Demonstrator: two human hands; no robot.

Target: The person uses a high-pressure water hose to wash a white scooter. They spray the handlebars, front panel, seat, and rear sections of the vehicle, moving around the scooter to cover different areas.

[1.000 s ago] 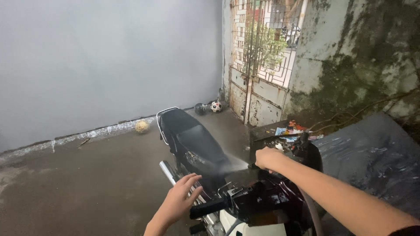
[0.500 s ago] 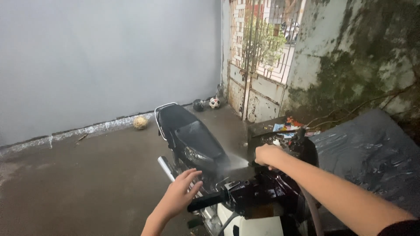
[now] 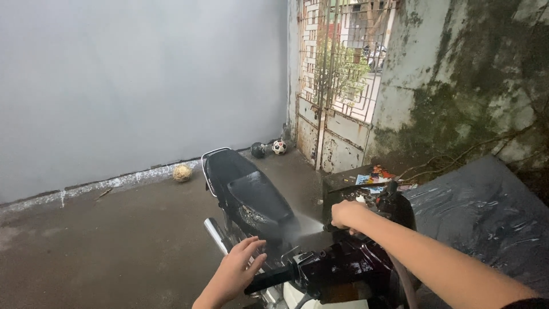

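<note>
Two hands work: right hand (image 3: pixel 347 216) closed around a spray nozzle, jetting toward ten o'clock onto the black motorcycle seat (image 3: pixel 251 197); left hand (image 3: pixel 235 273), fingers spread, hovers nearer, the seat running toward twelve o'clock.

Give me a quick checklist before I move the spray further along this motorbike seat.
1. Right hand gripping the spray nozzle: ok, fist closed round it.
2. Water jet hitting the black seat: ok, it lands on the near end.
3. Left hand out of the spray: ok, open beside the handlebar grip, not clearly touching.
4. Motorbike steady on its stand: cannot tell, hidden.
5. Hose free of snags: cannot tell.
6. Balls by the wall out of the way: ok.
</note>
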